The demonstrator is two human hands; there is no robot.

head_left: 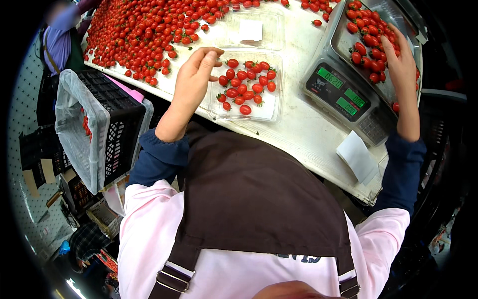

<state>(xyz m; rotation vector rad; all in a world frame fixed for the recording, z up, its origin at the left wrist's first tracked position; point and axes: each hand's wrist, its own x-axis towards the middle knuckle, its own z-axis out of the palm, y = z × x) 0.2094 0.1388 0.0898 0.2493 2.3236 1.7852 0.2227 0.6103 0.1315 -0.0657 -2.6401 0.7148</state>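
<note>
Tray (265, 110) part-filled, lid (274, 30) not closed

Left hand (195, 74): fingers loosely curled with thumb and fingertips parted, at the tray's left rim. No tomato visible between them; whether they touch the rim, can't tell. Tray sits just right of those fingertips, clear plastic. Tray tomatoes (242, 88) lie in one loose layer with white floor showing in the gaps. Lid lies flat beyond the tray, past the same fingertips, with a white slip (250, 30) on it.

Right hand (400, 57): fingers extended, thumb apart, over the metal pan (342, 40) on the scale (343, 97). Pan tomatoes (366, 37) are heaped left of and under the fingers. Contact is likely; grip on any single tomato, can't tell.

Progress, judged from layout: tray has its bottom scattered over, far from heaped. Closing the lid not done. Plenty of loose stock: the pan heap by the right fingers, plus a big pile (144, 35) beyond and left of the left fingers. Lined crate (82, 134), left of and nearer the body than the left fingers, shows a few red fruits inside.
</note>
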